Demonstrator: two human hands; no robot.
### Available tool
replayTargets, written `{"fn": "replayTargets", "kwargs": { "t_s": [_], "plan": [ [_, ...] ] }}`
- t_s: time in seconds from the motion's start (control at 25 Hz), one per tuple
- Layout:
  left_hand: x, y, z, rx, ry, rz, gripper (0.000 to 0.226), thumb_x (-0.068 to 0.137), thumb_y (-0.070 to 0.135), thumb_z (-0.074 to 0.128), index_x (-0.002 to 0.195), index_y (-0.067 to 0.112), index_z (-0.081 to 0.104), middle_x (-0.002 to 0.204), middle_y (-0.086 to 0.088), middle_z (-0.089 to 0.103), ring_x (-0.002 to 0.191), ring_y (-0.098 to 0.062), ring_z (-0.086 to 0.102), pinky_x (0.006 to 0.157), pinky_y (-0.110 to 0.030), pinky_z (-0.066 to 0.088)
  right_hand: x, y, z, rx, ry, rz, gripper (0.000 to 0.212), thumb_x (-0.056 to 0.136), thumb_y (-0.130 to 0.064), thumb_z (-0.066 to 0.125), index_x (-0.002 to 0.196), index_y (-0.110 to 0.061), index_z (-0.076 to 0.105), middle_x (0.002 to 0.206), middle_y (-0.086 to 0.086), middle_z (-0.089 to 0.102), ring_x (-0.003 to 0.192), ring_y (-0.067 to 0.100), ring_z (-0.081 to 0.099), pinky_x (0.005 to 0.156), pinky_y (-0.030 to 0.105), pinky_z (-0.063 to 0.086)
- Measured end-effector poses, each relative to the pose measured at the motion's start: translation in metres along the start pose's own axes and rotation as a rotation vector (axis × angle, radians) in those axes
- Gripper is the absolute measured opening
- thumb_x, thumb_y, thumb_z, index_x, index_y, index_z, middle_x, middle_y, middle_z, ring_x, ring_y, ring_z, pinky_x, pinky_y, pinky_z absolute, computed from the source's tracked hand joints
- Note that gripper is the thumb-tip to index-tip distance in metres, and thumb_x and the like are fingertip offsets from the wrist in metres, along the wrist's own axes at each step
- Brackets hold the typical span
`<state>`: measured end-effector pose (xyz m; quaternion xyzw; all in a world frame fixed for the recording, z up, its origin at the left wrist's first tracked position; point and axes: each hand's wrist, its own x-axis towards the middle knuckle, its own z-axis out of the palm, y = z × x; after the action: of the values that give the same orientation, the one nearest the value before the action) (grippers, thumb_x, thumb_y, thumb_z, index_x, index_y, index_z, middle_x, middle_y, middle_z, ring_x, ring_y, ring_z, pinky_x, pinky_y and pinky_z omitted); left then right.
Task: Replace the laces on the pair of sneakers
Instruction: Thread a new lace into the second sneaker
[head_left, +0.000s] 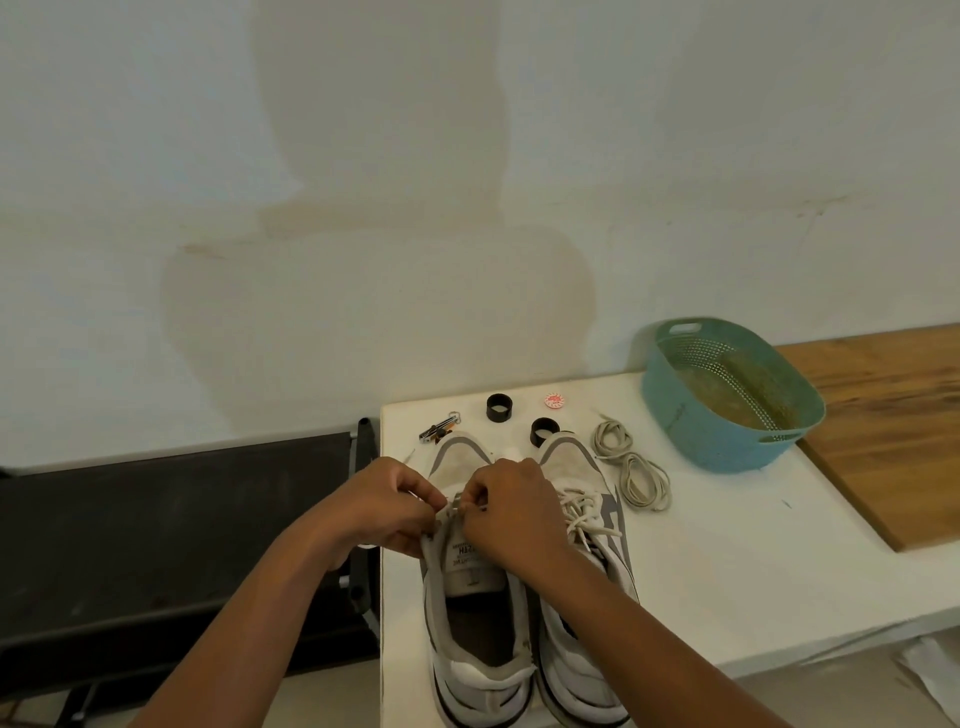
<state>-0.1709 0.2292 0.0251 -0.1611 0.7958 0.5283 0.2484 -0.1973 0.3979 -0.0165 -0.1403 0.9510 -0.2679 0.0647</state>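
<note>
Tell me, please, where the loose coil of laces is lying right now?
The loose laces lie on the white table, right of the right sneaker, near the teal basket.

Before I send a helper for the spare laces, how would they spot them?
Start at the teal basket on the white table. Just left of it, beside the right sneaker, lies the coiled bundle of loose laces, the only laces not threaded through a shoe.

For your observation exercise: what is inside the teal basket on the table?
The teal basket shows only a brownish, stained bottom and perforated walls; no object is visible inside. Its near wall hides the nearest strip of the bottom.
</note>
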Motion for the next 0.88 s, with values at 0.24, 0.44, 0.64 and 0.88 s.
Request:
{"fn": "replayTargets", "kwargs": {
  "t_s": [0.24, 0.44, 0.64, 0.88],
  "plan": [
    [0.001, -0.003, -0.003, -0.022, -0.035, 0.009, 0.018, 0.091, -0.002, 0.069, 0.107, 0.004, 0.076, 0.095, -0.017, 0.079, 0.087, -0.028, 0.078, 0.076, -0.035, 0.065, 0.003, -0.001, 0.006, 0.154, -0.044, 0.132, 0.019, 0.083, -0.021, 0.057, 0.078, -0.023, 0.075, 0.086, -0.008, 0.068, 0.101, 0.021, 0.059, 0.085, 0.041, 0.057],
    [0.003, -0.005, 0.000, -0.020, -0.013, 0.031, 0.016, 0.094, -0.002, 0.065, 0.106, 0.002, 0.076, 0.093, -0.017, 0.079, 0.085, -0.028, 0.078, 0.070, -0.032, 0.064, 0.000, 0.000, 0.005, 0.120, -0.052, 0.131, 0.020, 0.086, -0.015, 0.058, 0.082, -0.024, 0.076, 0.092, -0.008, 0.068, 0.109, 0.022, 0.050, 0.090, 0.037, 0.050],
    [0.007, -0.009, 0.002, 0.028, 0.035, 0.073, 0.016, 0.092, -0.005, 0.068, 0.103, 0.003, 0.076, 0.088, -0.014, 0.079, 0.082, -0.026, 0.079, 0.076, -0.039, 0.065, -0.004, -0.003, 0.007, 0.045, -0.063, 0.110, 0.017, 0.086, -0.013, 0.060, 0.077, -0.024, 0.070, 0.094, -0.002, 0.067, 0.109, 0.025, 0.049, 0.093, 0.039, 0.049],
    [0.012, -0.011, 0.012, 0.123, 0.130, 0.147, 0.011, 0.089, 0.007, 0.077, 0.098, 0.006, 0.071, 0.078, -0.008, 0.077, 0.072, -0.023, 0.078, 0.071, -0.039, 0.065, 0.001, 0.000, 0.014, 0.079, -0.048, 0.101, 0.025, 0.083, -0.011, 0.060, 0.062, -0.024, 0.060, 0.083, -0.004, 0.065, 0.101, 0.025, 0.052, 0.090, 0.041, 0.052]
  ]
}}
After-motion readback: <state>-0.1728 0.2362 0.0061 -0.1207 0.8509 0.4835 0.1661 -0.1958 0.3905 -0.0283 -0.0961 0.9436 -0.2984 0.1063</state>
